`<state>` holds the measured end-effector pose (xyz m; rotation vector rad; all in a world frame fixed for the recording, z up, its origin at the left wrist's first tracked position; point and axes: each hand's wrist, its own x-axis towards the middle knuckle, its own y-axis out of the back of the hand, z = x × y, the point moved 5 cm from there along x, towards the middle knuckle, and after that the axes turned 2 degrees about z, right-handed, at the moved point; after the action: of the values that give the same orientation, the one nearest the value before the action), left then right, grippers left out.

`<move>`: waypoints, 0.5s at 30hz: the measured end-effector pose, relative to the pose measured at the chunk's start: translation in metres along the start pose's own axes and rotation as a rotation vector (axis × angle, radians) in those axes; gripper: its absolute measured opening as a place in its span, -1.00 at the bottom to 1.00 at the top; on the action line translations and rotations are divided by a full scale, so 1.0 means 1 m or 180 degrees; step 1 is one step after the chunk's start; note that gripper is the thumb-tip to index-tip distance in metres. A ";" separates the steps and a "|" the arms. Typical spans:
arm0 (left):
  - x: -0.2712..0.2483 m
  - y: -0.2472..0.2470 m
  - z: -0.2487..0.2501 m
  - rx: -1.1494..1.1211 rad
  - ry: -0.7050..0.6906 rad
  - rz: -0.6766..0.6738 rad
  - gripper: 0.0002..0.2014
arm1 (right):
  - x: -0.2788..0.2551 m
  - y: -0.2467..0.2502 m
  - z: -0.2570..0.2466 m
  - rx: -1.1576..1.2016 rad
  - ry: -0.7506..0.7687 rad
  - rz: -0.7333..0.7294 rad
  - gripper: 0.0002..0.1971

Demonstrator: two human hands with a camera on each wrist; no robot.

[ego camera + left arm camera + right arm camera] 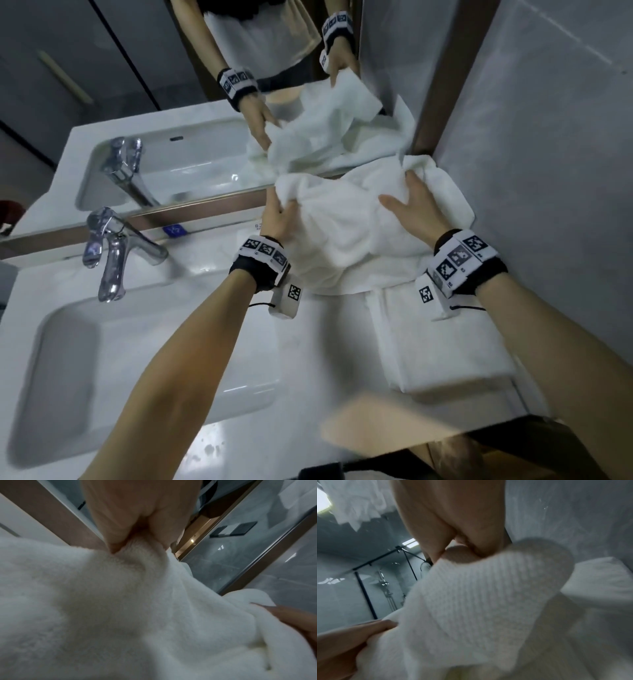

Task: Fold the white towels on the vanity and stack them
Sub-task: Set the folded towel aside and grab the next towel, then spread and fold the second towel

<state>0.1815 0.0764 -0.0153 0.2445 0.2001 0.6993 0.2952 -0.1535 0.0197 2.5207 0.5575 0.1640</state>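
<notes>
A person stands at a white bathroom bench [239, 342] seen from above, both bare forearms reaching toward the upper right of the frame. There a rumpled white towel [346, 233] lies bunched against the mirror [191, 85] and the grey wall at the bench's back right corner. The left hand [279, 219] has its fingers curled into the towel's left edge; the left wrist view shows fingers [116, 524] pinching a fold of the terry cloth [120, 608]. The right hand [412, 205] sits on the towel's right part with its fingertips dug into a raised fold near the wall, and the right wrist view shows fingers [471, 527] closed over a ribbed band of the towel [479, 595], with the thumb pressed on the cloth lower left in that picture. Below the bunched towel, at the lower right of the head view, a folded white towel [442, 349] lies flat on the bench, partly under the right forearm. A white basin [68, 359] fills the lower left, with a chrome tap [116, 253] above it at the left. Both wrists wear black bands with black-and-white square markers, and the mirror repeats the hands and towel along the top
</notes>
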 end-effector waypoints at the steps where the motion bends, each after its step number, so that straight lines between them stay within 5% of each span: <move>1: -0.005 0.003 0.005 -0.0132 -0.0019 0.0024 -0.80 | -0.002 0.004 -0.009 0.0148 0.0104 0.0065 -0.64; 5: -0.024 0.014 0.014 -0.0536 0.0079 0.0117 -0.78 | -0.017 0.023 -0.040 0.0491 0.0536 0.0345 -0.73; 10: -0.056 0.030 0.006 -0.0554 0.0399 0.0387 -0.72 | -0.052 0.037 -0.055 0.0528 0.0715 0.0161 -0.66; 13: -0.084 0.036 -0.002 -0.0496 0.0472 0.0448 -0.68 | -0.081 0.034 -0.052 0.0521 0.0725 -0.0265 -0.76; 15: -0.107 0.039 -0.011 -0.0366 0.0547 0.0363 -0.84 | -0.103 0.028 -0.047 0.0636 0.0733 -0.0828 -0.86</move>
<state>0.0753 0.0368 -0.0044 0.0861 0.3104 0.8430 0.2013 -0.1954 0.0740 2.6059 1.0332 0.3172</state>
